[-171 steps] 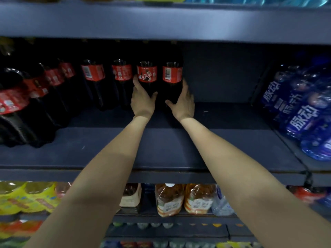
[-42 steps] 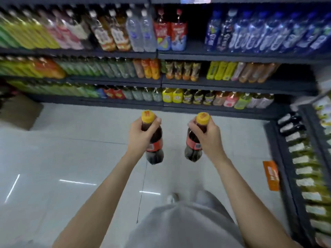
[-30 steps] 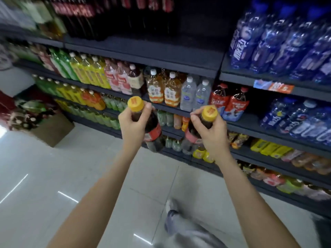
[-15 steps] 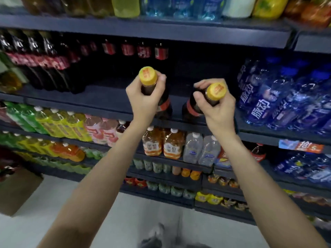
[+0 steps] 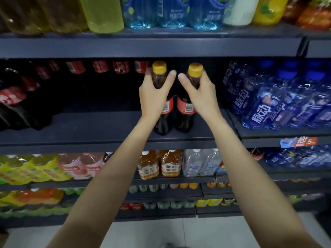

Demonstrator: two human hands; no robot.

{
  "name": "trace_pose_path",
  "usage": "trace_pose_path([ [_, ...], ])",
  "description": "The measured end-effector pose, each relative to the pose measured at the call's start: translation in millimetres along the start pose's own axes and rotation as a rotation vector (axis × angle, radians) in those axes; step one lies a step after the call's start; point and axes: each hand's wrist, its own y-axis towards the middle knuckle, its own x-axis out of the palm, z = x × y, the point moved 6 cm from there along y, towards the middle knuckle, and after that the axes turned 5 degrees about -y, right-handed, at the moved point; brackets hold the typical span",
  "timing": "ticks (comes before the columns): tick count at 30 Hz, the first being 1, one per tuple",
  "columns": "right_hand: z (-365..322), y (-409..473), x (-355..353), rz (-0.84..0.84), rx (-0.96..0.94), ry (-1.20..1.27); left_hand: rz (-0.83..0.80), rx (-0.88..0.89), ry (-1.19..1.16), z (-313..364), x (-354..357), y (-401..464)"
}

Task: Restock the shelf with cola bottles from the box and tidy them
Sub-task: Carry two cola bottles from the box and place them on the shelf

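Note:
Two cola bottles with yellow caps and red labels stand upright, side by side, near the front edge of the dark shelf (image 5: 89, 129). My left hand (image 5: 154, 97) grips the left cola bottle (image 5: 163, 122) around its neck and shoulder. My right hand (image 5: 198, 95) grips the right cola bottle (image 5: 184, 119) the same way. Their bases seem to rest on the shelf board. Behind them and to the left, a row of cola bottles (image 5: 100, 67) with red labels lines the back of the same shelf. The box is out of view.
Blue drink bottles (image 5: 268, 101) fill the neighbouring bay on the right. The shelf above (image 5: 143, 45) hangs low over the bottle caps, carrying large yellow and blue bottles. Tea and water bottles (image 5: 170, 165) sit on the shelf below. Bare shelf board stretches left of my hands.
I have turned from the aisle to the shelf, raised both bottles and brought them upright onto the shelf's front edge. Both hands still hold their bottles.

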Motion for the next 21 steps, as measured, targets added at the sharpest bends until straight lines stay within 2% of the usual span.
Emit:
trace_pose_path([
  [5,14,13,7,-0.222,0.057,-0.032,-0.282,0.031,0.045,-19,-2,5],
  [8,32,8,3,-0.158,0.016,-0.023,-0.352,0.044,0.093,-43,-11,-8],
  [12,64,-12,1,-0.082,0.041,0.047,-0.258,-0.081,0.311,-88,-21,-45],
  [15,90,-29,12,-0.101,0.127,-0.063,-0.198,-0.058,0.375,-90,-19,-52],
  [21,110,-12,21,0.035,0.147,-0.113,-0.080,0.026,0.508,-88,-13,-41],
])
